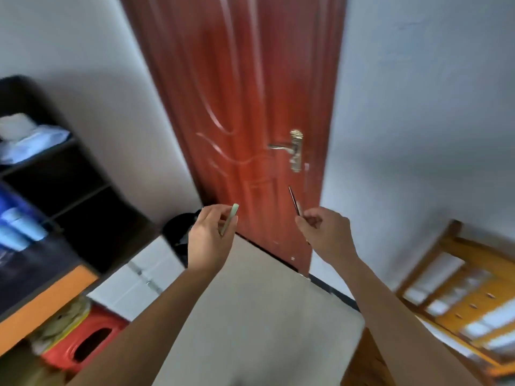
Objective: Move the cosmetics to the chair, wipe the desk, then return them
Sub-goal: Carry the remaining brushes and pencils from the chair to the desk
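Left hand (209,237): centre of frame, fingers pinched on a pale green stick (230,219); its long axis near upright, top tilted right
Right hand (324,232): right of centre, clamped on a thin dark pencil (294,201); tip points up and left
Chair (462,296): lower right, blurred

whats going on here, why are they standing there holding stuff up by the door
A person is carrying small items, one in each hand, in front of a red-brown door. The left hand pinches a pale green stick-like item; the right hand holds a thin dark pencil-like item. A wooden chair stands to the right, and dark shelving to the left. Both items are in mid-air, not set down anywhere.
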Demonstrator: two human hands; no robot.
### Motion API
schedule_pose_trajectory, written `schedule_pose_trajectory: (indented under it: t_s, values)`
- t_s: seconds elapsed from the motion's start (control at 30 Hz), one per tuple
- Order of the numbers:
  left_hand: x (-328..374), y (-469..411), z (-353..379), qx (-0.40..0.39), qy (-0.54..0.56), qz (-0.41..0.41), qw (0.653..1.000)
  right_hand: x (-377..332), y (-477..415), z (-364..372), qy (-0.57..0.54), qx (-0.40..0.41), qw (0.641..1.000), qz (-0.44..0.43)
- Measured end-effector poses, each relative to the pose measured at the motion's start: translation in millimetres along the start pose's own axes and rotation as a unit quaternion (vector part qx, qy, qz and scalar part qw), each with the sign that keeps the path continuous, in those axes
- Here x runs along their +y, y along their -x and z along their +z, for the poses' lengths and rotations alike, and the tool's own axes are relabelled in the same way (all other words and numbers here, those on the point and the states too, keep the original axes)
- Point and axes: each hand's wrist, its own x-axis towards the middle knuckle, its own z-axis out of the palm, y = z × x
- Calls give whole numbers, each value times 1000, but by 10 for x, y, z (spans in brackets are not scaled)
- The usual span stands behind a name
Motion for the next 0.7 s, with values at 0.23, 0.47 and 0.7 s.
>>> schedule_pose_trajectory:
  t_s: [0.23, 0.47, 0.7]
  values:
    - [-1527, 170, -1830, 120, -11, -139, 983, -1400, 115, 2010, 7, -89, 989, -115]
    - [-2890, 498, -3447, 176, -58, -221, 958, -2515, 616, 3980, 1, -203, 959, -196]
    - [-3817, 590, -4161, 213, -68, -296, 929, -3073, 858, 5259, 6, -307, 923, -230]
